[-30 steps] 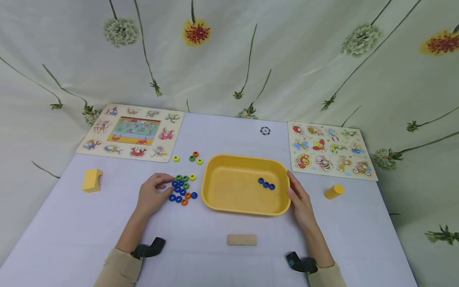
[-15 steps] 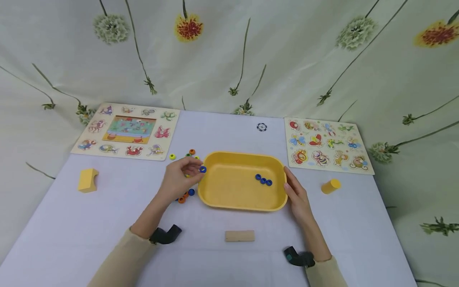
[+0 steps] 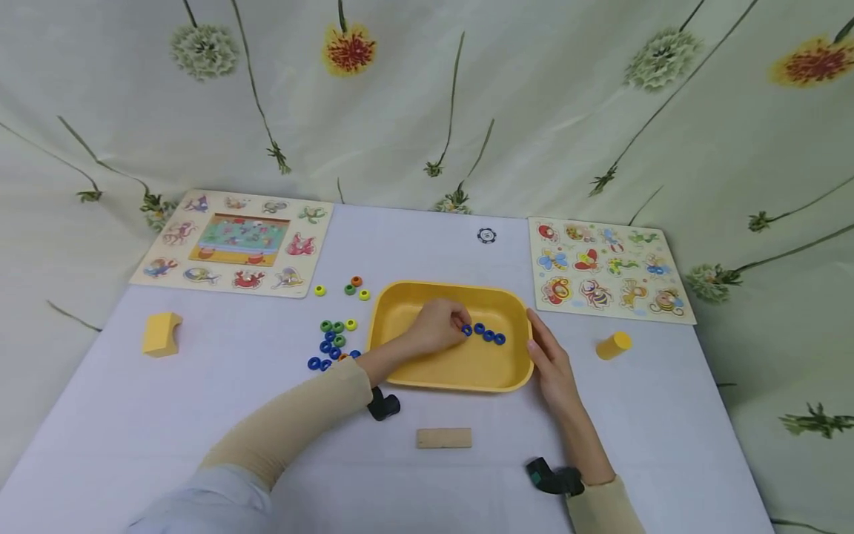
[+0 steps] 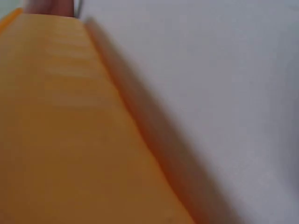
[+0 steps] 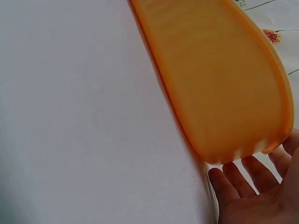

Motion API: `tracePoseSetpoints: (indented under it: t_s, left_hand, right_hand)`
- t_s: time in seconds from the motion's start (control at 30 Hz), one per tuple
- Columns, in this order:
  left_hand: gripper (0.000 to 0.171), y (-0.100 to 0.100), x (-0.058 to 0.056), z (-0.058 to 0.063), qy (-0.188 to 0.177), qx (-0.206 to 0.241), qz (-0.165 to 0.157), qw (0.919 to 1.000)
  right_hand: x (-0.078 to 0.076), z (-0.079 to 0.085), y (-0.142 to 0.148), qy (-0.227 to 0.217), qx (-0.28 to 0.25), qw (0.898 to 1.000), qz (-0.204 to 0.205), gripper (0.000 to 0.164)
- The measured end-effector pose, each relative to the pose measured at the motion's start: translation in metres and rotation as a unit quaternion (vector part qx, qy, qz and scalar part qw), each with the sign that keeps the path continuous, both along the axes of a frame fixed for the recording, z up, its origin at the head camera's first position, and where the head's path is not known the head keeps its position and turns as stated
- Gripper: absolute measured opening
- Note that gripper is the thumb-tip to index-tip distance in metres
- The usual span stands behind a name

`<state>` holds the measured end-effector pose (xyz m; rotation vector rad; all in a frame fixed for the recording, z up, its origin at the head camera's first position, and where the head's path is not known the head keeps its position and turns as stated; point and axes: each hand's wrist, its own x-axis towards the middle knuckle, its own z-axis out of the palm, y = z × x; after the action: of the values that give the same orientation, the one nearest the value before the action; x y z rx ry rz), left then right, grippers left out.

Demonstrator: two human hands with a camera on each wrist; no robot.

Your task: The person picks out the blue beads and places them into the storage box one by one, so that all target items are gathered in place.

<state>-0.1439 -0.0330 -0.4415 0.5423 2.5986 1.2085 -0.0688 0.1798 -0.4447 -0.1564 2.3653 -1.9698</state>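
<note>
In the head view my left hand (image 3: 437, 326) reaches over the yellow tray (image 3: 427, 374) and pinches a blue ring bead (image 3: 466, 331) at its fingertips. That bead is close to the left end of a short row of 3 blue beads (image 3: 489, 336) inside the tray. My right hand (image 3: 555, 371) rests its extended fingers against the tray's right end. The right wrist view shows these fingers (image 5: 259, 173) touching the outer wall of the tray (image 5: 219, 84). The left wrist view has only the tray's side (image 4: 79, 121), white cloth and blurred fingertips at the top; the held bead is hidden there.
Left of the tray lie loose blue, green, yellow and orange beads (image 3: 335, 353), partly behind my left forearm. Two picture boards (image 3: 300, 274) (image 3: 614, 271) lie at the back. A yellow arch block (image 3: 161, 334), a yellow cylinder (image 3: 613, 345), a wooden plank (image 3: 443, 438) and a chip (image 3: 486, 235) surround it.
My left hand has picked a blue bead from the loose beads and carried it rightward into the tray, beside the row. The right hand has stayed at the tray's end.
</note>
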Motion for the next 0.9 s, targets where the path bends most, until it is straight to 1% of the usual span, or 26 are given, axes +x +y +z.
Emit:
tracePoseSetpoints:
  t_s: [0.07, 0.13, 0.2, 0.27, 0.37, 0.43, 0.47, 0.5, 0.57, 0.67, 0.7, 0.8, 0.9]
  left_hand:
    - [0.014, 0.005, -0.002, -0.003, -0.003, -0.018, -0.007, 0.9998]
    - [0.014, 0.008, -0.003, -0.006, -0.007, -0.023, -0.012, 0.9996]
    - [0.016, 0.010, -0.004, -0.008, -0.009, -0.029, -0.011, 0.9995]
    - [0.018, 0.009, -0.003, -0.007, -0.004, -0.036, -0.006, 0.9993]
    - [0.022, 0.004, 0.004, 0.000, 0.026, -0.052, 0.003, 0.9983]
    - [0.025, -0.003, 0.013, 0.009, 0.053, -0.047, 0.008, 0.9974]
    - [0.025, -0.008, 0.020, 0.015, 0.067, -0.038, 0.012, 0.9970]
    - [0.025, -0.013, 0.026, 0.021, 0.082, -0.023, 0.015, 0.9963]
    - [0.026, -0.029, 0.042, 0.032, 0.099, 0.018, 0.028, 0.9945]
    - [0.025, -0.061, 0.065, 0.046, 0.124, 0.080, 0.059, 0.9874]
    - [0.026, -0.074, 0.072, 0.049, 0.130, 0.097, 0.073, 0.9840]
    - [0.031, -0.114, 0.091, 0.053, 0.130, 0.147, 0.115, 0.9737]
    - [0.038, -0.149, 0.106, 0.049, 0.124, 0.181, 0.156, 0.9632]
  right_hand:
    - [0.000, 0.001, 0.000, 0.001, -0.001, 1.000, 0.001, 0.045]
    - [0.001, 0.001, 0.000, 0.002, -0.002, 1.000, 0.000, 0.044]
    - [0.001, 0.001, -0.001, 0.001, -0.001, 1.000, 0.001, 0.045]
    - [0.001, 0.001, -0.002, 0.001, 0.001, 1.000, 0.002, 0.045]
    - [0.001, 0.000, -0.002, 0.001, -0.001, 1.000, 0.003, 0.045]
    - [0.002, 0.000, -0.002, 0.002, -0.005, 1.000, 0.003, 0.045]
    - [0.002, 0.000, -0.002, 0.003, -0.006, 1.000, 0.003, 0.045]
    - [0.002, 0.000, -0.002, 0.004, -0.008, 1.000, 0.002, 0.045]
    - [0.001, -0.001, -0.002, 0.005, -0.012, 1.000, 0.002, 0.044]
    - [0.000, -0.001, -0.002, 0.008, -0.014, 1.000, 0.003, 0.044]
    - [0.000, -0.001, -0.001, 0.007, -0.015, 1.000, 0.003, 0.044]
    - [0.001, -0.002, -0.001, 0.007, -0.016, 1.000, 0.003, 0.044]
    - [0.001, -0.002, -0.001, 0.005, -0.015, 1.000, 0.006, 0.045]
